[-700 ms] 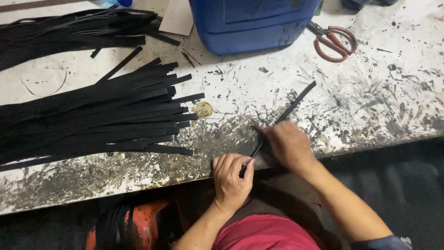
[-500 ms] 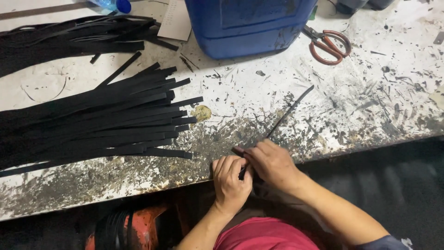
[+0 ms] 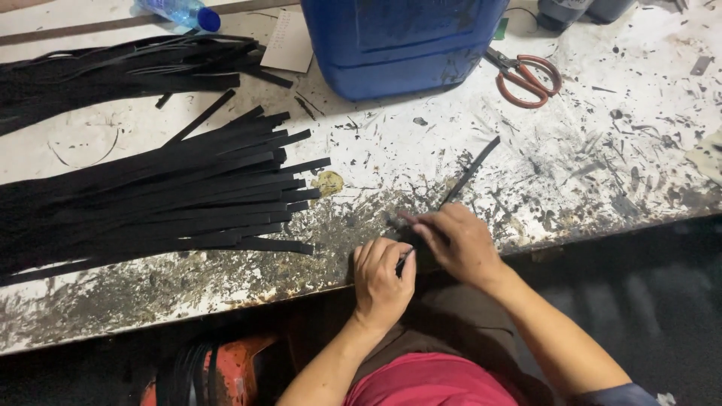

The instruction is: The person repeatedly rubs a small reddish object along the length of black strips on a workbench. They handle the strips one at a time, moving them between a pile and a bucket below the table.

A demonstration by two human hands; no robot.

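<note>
Right now, line by line:
Left hand (image 3: 382, 280): you have it curled at the bench (image 3: 602, 173) edge, fingers (image 3: 372, 252) folded together around the near end of the strip (image 3: 470, 171).
Right hand (image 3: 459, 240): it lies just beside your left, its fingers (image 3: 421, 224) pinched onto the same strip a little farther along.
Strip: thin and black, it runs up and to the right, away from your fingertips, and lies flat on the bench; its near end is hidden under your hands.
Pile (image 3: 150, 203): many like strips lie side by side, well to the left of your left fingers, their ends pointing toward you.
Second bundle (image 3: 113, 71): more black strips, beyond the pile, far from both hands.
Scissors (image 3: 526, 75): red-handled, well beyond your right fingers, near the blue container (image 3: 398, 45).
Bottle (image 3: 180, 11): clear with a blue cap, at the far left edge.
Bench: white, heavily scored and smeared dark around your fingers.
</note>
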